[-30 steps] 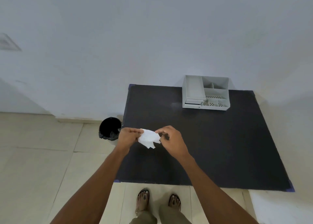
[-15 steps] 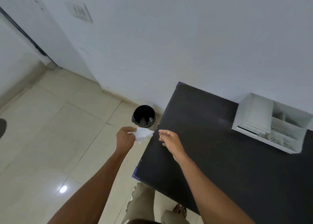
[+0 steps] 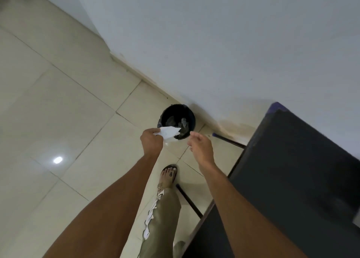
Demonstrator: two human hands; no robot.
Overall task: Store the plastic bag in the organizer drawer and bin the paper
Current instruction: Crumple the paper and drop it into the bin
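My left hand [image 3: 151, 140] grips a crumpled white paper [image 3: 169, 133], which overlaps the near rim of a small round black bin [image 3: 176, 119] on the floor by the wall. The bin has a dark liner and some crumpled scraps inside. My right hand [image 3: 201, 147] hovers to the right of the paper, fingers apart and holding nothing. The organizer and the plastic bag are out of view.
The black table [image 3: 292, 170] fills the right side, its corner close to the wall and its thin dark legs [image 3: 188, 199] standing on the cream floor tiles. My sandalled foot [image 3: 169, 175] and trouser leg are below my hands. The white wall runs behind the bin.
The view has swung left from the table to the floor. My right hand let go of the paper; my left hand carried it off the table edge to the bin.
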